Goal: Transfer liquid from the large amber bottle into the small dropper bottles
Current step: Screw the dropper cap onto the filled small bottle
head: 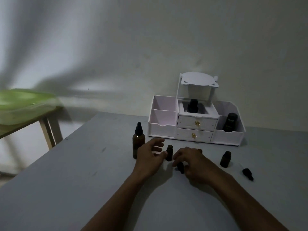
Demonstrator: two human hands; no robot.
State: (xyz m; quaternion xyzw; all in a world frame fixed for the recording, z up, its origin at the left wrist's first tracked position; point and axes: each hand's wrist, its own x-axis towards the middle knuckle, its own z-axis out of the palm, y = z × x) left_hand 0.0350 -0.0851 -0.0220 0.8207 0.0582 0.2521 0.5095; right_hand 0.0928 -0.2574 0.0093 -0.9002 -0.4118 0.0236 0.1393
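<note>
Two hands work low over a grey table [83,172], with a white drawer organiser [166,129] behind them.
The capped large amber bottle [137,144] stands behind the left hand [150,155], whose fingers are spread and hold nothing beside an uncapped small bottle [169,153]. The right hand [195,164] curls round a dropper cap [180,168].

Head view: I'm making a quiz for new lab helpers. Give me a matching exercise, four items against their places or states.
Items:
1. large amber bottle
2. small uncapped bottle
3. loose dropper cap
4. black labelled bottle

Places or states:
A. lying on the table, far right
B. in the right compartment of the white organizer
C. standing capped, leftmost of the bottles
D. standing between the left hand and the right hand

Pairs: 1-C, 2-D, 3-A, 4-B.
</note>
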